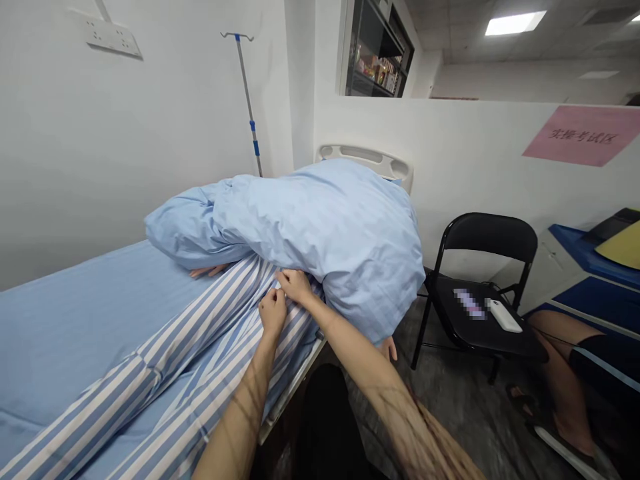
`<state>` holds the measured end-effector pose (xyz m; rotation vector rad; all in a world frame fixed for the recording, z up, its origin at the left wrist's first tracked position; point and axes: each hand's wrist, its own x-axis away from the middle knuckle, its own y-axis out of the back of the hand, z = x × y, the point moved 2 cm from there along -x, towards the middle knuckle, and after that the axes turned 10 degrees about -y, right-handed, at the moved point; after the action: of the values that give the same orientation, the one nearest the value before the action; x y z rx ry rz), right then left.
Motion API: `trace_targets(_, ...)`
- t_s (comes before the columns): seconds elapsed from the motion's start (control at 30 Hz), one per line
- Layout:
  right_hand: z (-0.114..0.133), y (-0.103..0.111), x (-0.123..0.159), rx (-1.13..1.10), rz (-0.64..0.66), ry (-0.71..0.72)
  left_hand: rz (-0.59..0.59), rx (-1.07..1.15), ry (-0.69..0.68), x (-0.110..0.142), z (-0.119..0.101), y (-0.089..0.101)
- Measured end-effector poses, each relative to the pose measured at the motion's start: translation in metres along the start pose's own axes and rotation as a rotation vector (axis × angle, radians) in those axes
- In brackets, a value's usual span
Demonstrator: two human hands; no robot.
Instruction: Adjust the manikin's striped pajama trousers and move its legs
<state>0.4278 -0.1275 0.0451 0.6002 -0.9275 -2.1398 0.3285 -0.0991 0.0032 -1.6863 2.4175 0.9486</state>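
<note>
On the bed lies a figure in blue-and-white striped trousers (200, 333). A light blue quilt (320, 213) is bunched over its upper body. My left hand (273, 310) is closed at the upper part of the trousers, fingers curled in. Just beyond it my right hand (295, 285) is pinched on the cloth near the quilt's lower edge. A small white bit shows between the two hands, too small to name. One hand of the figure (207, 271) sticks out under the quilt on the left, and another (389, 348) hangs beside the bed on the right.
The bed has a blue sheet (90, 313) and a pale headboard (367, 155). An IV pole (247, 93) stands behind it. To the right, a black folding chair (487, 247) holds a white phone-like object (504, 316). A person's leg (565, 373) is beside blue drawers (600, 300).
</note>
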Motion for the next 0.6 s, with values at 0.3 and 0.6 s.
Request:
trace_targets(0.3, -0.010, -0.013, 0.003, 0.046, -0.022, -0.108, 0.064, 0.060, 0.021, 0.018, 0.012, 0.058)
trace_targets(0.6, -0.020, -0.014, 0.006, 0.115, 0.007, -0.079, -0.014, -0.338, 0.202, 0.114, 0.084, 0.327)
